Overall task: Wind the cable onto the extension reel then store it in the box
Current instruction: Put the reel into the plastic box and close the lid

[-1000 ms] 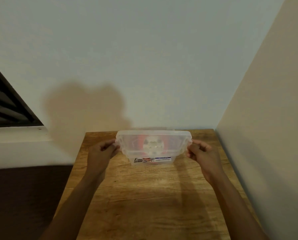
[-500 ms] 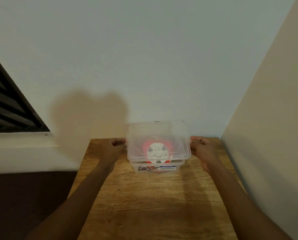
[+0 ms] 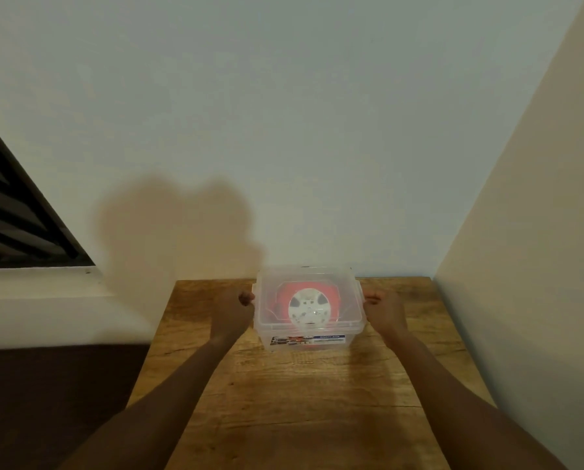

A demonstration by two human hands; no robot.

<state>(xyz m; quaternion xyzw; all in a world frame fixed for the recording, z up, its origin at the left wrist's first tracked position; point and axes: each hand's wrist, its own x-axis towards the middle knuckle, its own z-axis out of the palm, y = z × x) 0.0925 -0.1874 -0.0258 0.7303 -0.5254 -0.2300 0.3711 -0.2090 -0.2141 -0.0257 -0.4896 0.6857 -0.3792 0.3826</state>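
Nearly stored: the lid is what can still go wrong

Now the clear plastic box [image 3: 309, 312] stands on the wooden desk [image 3: 300, 401], close to the back wall and near the corner on the right. Inside it, seen through the translucent lid [image 3: 307, 283], lies the extension reel [image 3: 308, 310], its white hub facing up inside an orange-red rim. No loose cable shows outside the box, so the winding looks done and the reel is in place.

The left hand [image 3: 231, 312] and the right hand [image 3: 385, 310] sit against opposite ends of the box at lid level. Both have their fingers [image 3: 246, 297] curled at the lid's edges, apparently gripping or pressing the side clips, though the blur hides whether a latch is actually caught.

The risks from here are small but real. If one end is pressed harder than the other, the lid may seat crooked and spring up when let go. A turn of cable or the plug riding high on the reel could keep the lid from closing flat; the hazy plastic hides whether that is so. Pushing down and forward at once could also slide the box into the wall rather than close it.
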